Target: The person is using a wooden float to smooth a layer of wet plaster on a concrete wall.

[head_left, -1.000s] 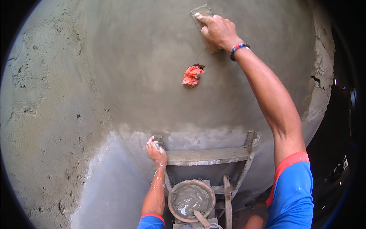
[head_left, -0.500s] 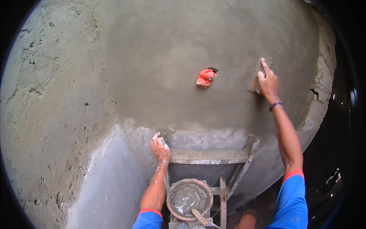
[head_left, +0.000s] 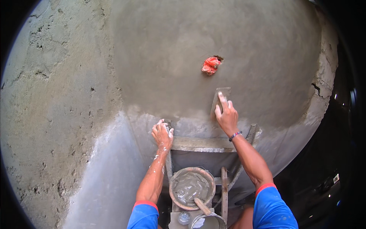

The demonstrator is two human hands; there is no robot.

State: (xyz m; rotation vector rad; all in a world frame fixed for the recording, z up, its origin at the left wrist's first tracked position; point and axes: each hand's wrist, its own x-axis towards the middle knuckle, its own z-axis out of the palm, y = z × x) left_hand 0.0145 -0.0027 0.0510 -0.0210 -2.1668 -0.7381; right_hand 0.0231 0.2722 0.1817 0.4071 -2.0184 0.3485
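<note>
My right hand [head_left: 227, 117] grips a plastering trowel [head_left: 225, 92], its rectangular plate against the smooth grey wall [head_left: 164, 72]; the forefinger stretches along it. The trowel is below a crumpled red plastic wad [head_left: 211, 66] stuffed into a hole in the wall. Lower left, my left hand [head_left: 162, 134] closes round the top of the left upright of a cement-smeared wooden ladder [head_left: 204, 145]. White paste marks its fingers and forearm. Beneath the ladder's top rung, a round tub [head_left: 175, 195] holds wet grey mortar [head_left: 189, 185], with a wooden-handled tool [head_left: 202, 206] lying in it.
A metal bucket [head_left: 223, 222] and a small clear round object [head_left: 184, 218] stand nearest me, below the tub. An upright wooden strip [head_left: 224, 191] is right of the tub. Rough, pitted wall [head_left: 57, 114] spans the left; a broken edge [head_left: 324, 80] bounds the right, with darkness beyond.
My right hand has brought the trowel left and down across the wall, from right of the red wad to below it. My left hand stays at the ladder top. The view has shifted slightly.
</note>
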